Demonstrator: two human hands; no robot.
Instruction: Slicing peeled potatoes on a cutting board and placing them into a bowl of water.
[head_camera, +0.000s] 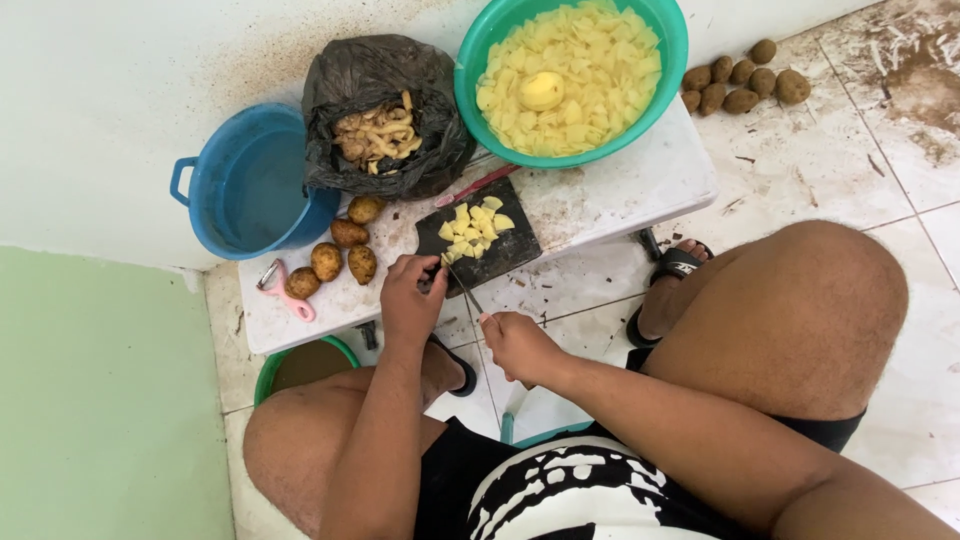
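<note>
Cutting board (500, 250) lay on the table (640, 185) at its near edge. Bowl (570, 75) of potato pieces stood far right of it, bag (385, 115) of peels far left, whole potatoes (340, 250) left, peeler (285, 290) beyond them.

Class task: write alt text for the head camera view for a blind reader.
A seated person's right hand holds a knife beside the left hand at a black cutting board of potato pieces, below a green bowl of cut potato.

my knife (466, 291): thin bare metal blade | cutting board (478, 247): matt black | green bowl (672, 40): glossy plastic | bag (385, 75): crinkled shiny black plastic | tabletop (640, 180): scuffed white | potatoes (340, 255): rough brown skins
</note>
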